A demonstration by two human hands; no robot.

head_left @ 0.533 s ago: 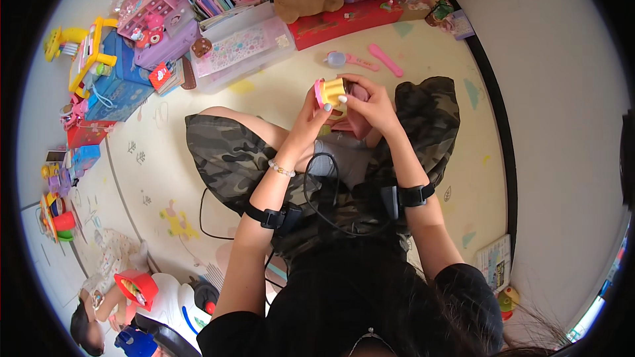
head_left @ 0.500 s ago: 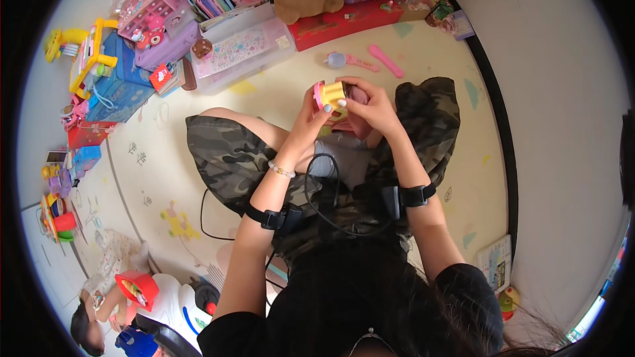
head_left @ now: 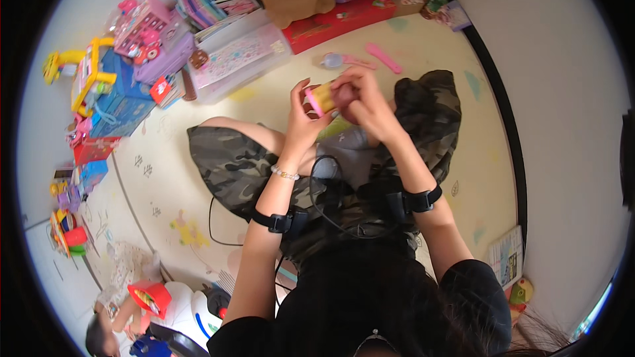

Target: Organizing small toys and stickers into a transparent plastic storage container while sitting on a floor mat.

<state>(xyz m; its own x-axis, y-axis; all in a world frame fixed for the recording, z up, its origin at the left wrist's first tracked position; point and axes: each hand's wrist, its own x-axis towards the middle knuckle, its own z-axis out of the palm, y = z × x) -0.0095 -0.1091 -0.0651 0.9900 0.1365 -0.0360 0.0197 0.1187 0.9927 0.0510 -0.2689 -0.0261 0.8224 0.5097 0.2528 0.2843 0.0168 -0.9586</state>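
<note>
My left hand (head_left: 303,124) is closed around a small yellow toy piece with a pink rim (head_left: 322,100), held above my crossed legs. My right hand (head_left: 372,107) grips a rounded mauve lump (head_left: 344,96) against the end of the yellow piece; its exact kind and how the two join cannot be made out. Some of the right fingers curl over the top, and part of the lump is hidden by them. Below the hands, a yellow-green thing (head_left: 335,128) shows partly near my grey socks (head_left: 347,153).
Beyond my hands lie a pink stick-shaped toy (head_left: 383,58) and a clear-headed toy with a pink handle (head_left: 333,60). A clear lidded box (head_left: 241,54) and a red box (head_left: 344,24) line the back. At the lower left another person sits near a red container (head_left: 151,299).
The yellow piece has tilted and shifted slightly left, its pink rim now lower. My right fingers have moved over the mauve lump. The whole view has shifted a little.
</note>
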